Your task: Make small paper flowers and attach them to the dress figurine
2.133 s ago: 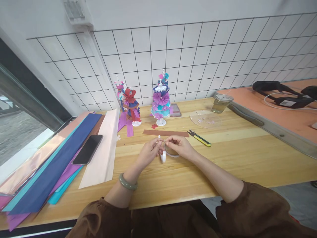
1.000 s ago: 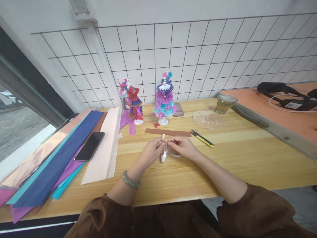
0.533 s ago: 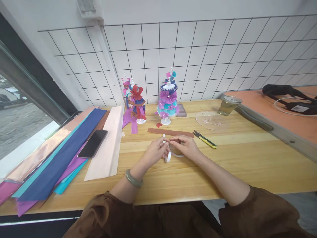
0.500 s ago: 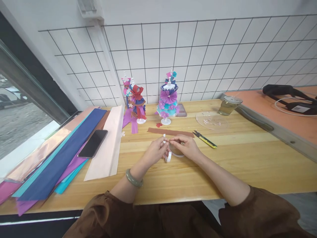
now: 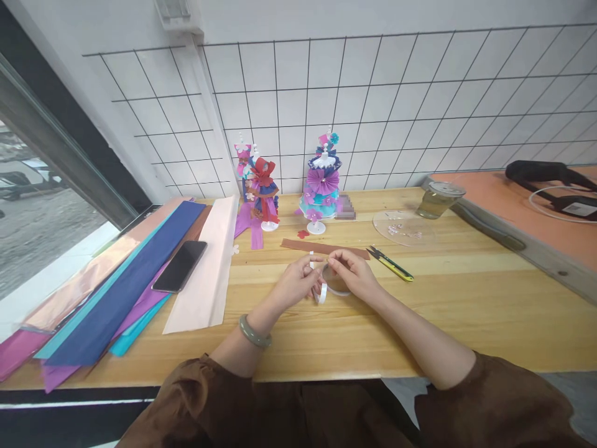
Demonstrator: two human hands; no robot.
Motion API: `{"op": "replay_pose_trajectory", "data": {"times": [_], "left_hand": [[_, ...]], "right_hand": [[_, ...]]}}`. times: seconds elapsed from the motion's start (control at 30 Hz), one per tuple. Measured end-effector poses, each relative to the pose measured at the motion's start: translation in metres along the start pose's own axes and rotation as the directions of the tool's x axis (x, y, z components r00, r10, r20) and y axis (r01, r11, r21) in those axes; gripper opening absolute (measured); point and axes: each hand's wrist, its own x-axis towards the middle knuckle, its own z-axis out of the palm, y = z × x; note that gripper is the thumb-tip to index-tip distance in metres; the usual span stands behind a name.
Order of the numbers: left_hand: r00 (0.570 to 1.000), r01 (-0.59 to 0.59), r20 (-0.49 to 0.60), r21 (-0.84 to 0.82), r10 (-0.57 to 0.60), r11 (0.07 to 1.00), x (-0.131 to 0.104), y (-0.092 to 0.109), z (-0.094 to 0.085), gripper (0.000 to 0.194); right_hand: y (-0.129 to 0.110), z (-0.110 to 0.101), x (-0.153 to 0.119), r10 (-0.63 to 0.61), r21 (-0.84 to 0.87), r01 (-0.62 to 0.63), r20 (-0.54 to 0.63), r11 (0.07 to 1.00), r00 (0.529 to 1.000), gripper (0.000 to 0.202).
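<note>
My left hand [image 5: 302,278] is closed around a curled white strip [image 5: 322,294], which pokes out above and below the fingers. Beside it, my right hand [image 5: 352,272] pinches thumb and finger together close to the left fingertips; what lies in that pinch is too small to make out. Partly covered by the right hand, a clear roll of tape [image 5: 339,292] sits on the table. Just beyond both hands lies a brown paper strip [image 5: 321,248]. Yellow-handled thread snips [image 5: 392,264] rest to the right of it.
Decorated miniature dress stands [image 5: 316,228] rise at the back by the wire grid. Coloured crepe paper sheets [image 5: 125,283] and a phone [image 5: 180,266] cover the left side. A clear plate [image 5: 387,231] of small bits and a lidded cup [image 5: 436,202] stand at back right.
My right hand's fingertips have drawn slightly apart from the left ones, to the right. The whole view has shifted a little.
</note>
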Motion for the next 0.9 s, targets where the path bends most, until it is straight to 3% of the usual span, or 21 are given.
{"op": "replay_pose_trajectory", "data": {"times": [0.13, 0.27, 0.37, 0.53, 0.63, 0.73, 0.83, 0.9], "left_hand": [[0.995, 0.06, -0.078, -0.119, -0.07, 0.991, 0.002, 0.004, -0.002, 0.044], [0.999, 0.049, -0.005, -0.17, -0.05, 0.984, 0.001, 0.005, -0.003, 0.049], [1.0, -0.021, -0.012, -0.062, 0.02, 0.998, -0.001, 0.003, -0.005, 0.048], [0.982, -0.063, -0.16, 0.21, 0.098, 0.976, -0.003, -0.001, -0.011, 0.043], [0.975, -0.086, -0.178, 0.241, 0.131, 0.967, 0.003, -0.005, -0.015, 0.045], [0.951, -0.099, -0.284, 0.081, 0.118, 0.992, 0.015, -0.005, -0.028, 0.042], [0.899, -0.066, -0.437, -0.216, -0.037, 0.974, 0.031, -0.003, -0.051, 0.041], [0.86, -0.088, -0.493, -0.399, -0.132, 0.913, 0.042, -0.002, -0.07, 0.038]], "right_hand": [[0.002, 0.004, -0.001, 0.09, 0.191, -0.096, 0.043, 0.977, 0.995, 0.026], [0.004, 0.01, -0.003, 0.126, 0.134, -0.136, 0.081, 0.982, 0.989, 0.026], [0.007, 0.013, -0.005, 0.153, 0.066, -0.16, 0.101, 0.985, 0.983, 0.025], [0.012, 0.013, -0.005, 0.156, 0.023, -0.16, 0.114, 0.987, 0.981, 0.026], [0.013, 0.012, -0.006, 0.153, -0.002, -0.154, 0.111, 0.988, 0.982, 0.027], [0.013, 0.012, -0.007, 0.178, -0.014, -0.177, 0.109, 0.984, 0.978, 0.029], [0.011, 0.012, -0.008, 0.196, 0.003, -0.198, 0.112, 0.98, 0.974, 0.029], [0.01, 0.013, -0.007, 0.194, 0.022, -0.198, 0.125, 0.98, 0.973, 0.03]]}}
